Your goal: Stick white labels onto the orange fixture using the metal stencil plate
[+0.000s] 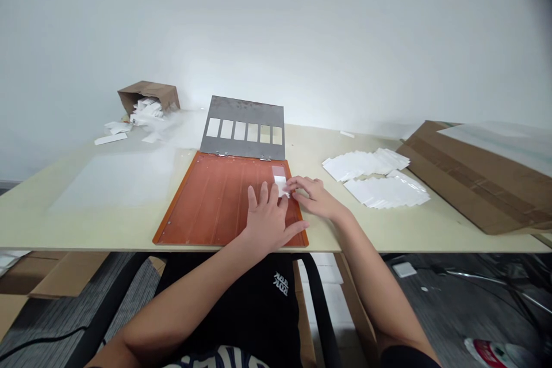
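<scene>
An orange-brown board [215, 201] lies flat on the table in front of me, with a hinged grey metal plate [244, 112] standing up behind it; the plate has a row of several rectangular windows. My left hand [267, 218] rests flat on the board's right part, fingers spread, fingertips beside a small white packet [280, 183]. My right hand [313, 195] comes in from the right, fingers curled and touching the same white packet at the board's right edge.
Two fanned piles of white packets [375, 178] lie to the right. A flattened cardboard sheet [478, 175] covers the far right. A tipped cardboard box [149, 96] spills white pieces at the back left. A clear plastic sheet [116, 181] lies left of the board.
</scene>
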{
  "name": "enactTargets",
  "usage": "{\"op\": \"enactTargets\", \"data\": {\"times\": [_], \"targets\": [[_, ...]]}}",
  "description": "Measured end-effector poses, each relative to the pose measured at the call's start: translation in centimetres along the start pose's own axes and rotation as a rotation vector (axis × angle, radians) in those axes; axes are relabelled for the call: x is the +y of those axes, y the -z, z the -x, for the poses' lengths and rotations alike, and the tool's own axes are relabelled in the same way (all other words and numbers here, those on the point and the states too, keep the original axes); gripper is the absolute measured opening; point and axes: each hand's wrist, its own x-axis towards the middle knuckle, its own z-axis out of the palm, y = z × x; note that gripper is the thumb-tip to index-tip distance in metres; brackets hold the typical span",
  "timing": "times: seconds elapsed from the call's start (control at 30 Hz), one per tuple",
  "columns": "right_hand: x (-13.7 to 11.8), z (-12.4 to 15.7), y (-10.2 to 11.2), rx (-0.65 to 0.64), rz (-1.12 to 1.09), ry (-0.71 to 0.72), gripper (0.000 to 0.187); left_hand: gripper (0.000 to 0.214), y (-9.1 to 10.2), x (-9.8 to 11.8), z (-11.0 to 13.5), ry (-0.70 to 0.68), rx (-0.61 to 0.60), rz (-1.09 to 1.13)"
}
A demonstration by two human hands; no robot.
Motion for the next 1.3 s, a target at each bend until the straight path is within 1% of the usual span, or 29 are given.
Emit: {"op": "enactTargets", "data": {"times": [0.2,0.37,0.53,0.73,0.87,1.03,1.3], "targets": [[-0.2,0.1,0.1,-0.005,-0.028,-0.013,0.032,0.079,0.2,-0.2,-0.1,-0.012,0.003,0.027],[-0.1,-0.3,-0.3,0.054,-0.032,-0.014,0.019,0.076,0.2,-0.4,-0.1,-0.041,0.008,0.059],[-0.1,-1.2,-1.2,0.146,0.065,-0.059,0.017,0.075,0.0,-0.7,-0.1,-0.044,0.013,0.065],[-0.2,-1.5,-1.7,0.202,0.209,-0.043,0.023,0.077,0.1,-0.8,-0.2,-0.039,-0.004,0.104],[-0.1,-1.6,-1.8,0.204,0.241,-0.057,0.020,0.079,0.2,-0.9,-0.3,-0.046,-0.001,0.105],[-0.1,-1.7,-1.9,0.167,0.271,-0.075,0.020,0.078,0.2,-0.8,-0.2,-0.042,-0.010,0.091],[-0.5,-1.8,-2.0,0.169,0.305,-0.086,0.019,0.077,0.6,0.0,0.4,-0.034,0.016,-0.007]]}}
